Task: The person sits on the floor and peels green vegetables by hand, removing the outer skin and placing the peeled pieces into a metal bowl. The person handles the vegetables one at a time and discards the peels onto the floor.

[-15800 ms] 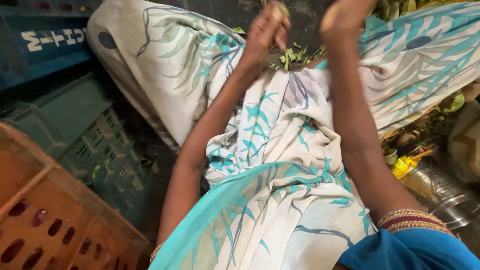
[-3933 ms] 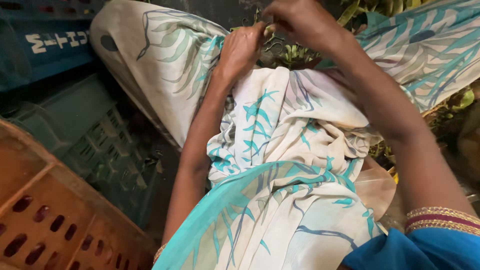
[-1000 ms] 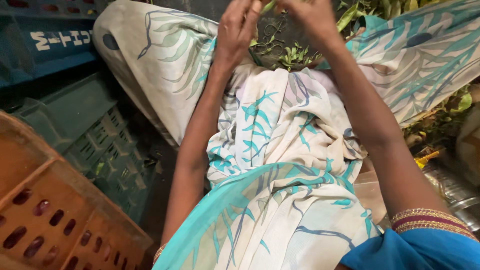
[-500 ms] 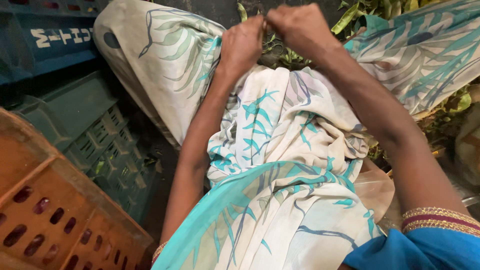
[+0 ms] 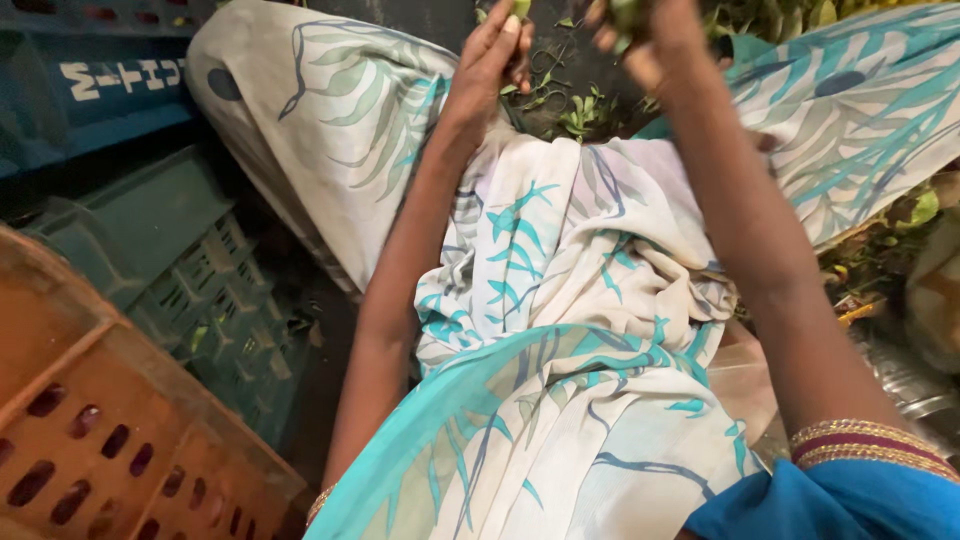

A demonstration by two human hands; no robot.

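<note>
A: Item one, hands?

B: Left hand [image 5: 495, 55], raised at the top edge of the view, fingers pinched on a small green sprig [image 5: 521, 8] that is cut off by the frame. Right hand [image 5: 650, 35], just beside it and level with it, curled around a bit of green leaf [image 5: 628, 12]; the hand is blurred, so how firmly it is gripping cannot be told.

A: Item two, what lies under them?

B: Loose green leaves and stems [image 5: 575, 110], scattered on a dark surface in the dip between the knees, at the far edge of the lap.

A: Item three, the cloth?

B: White sari with teal leaf print [image 5: 560, 300], draped over both knees and bunched in the middle. Blue sleeve [image 5: 830, 505] at the bottom right corner, with gold and maroon bangles [image 5: 870, 445] just above it on the right arm.

A: Item four, surroundings?

B: Orange plastic crate [image 5: 110, 430] at the bottom left corner; dark green crate [image 5: 180, 270] behind it; blue crate [image 5: 90, 90] at the top left. Steel vessel [image 5: 905, 380] at the right edge, partly hidden.
</note>
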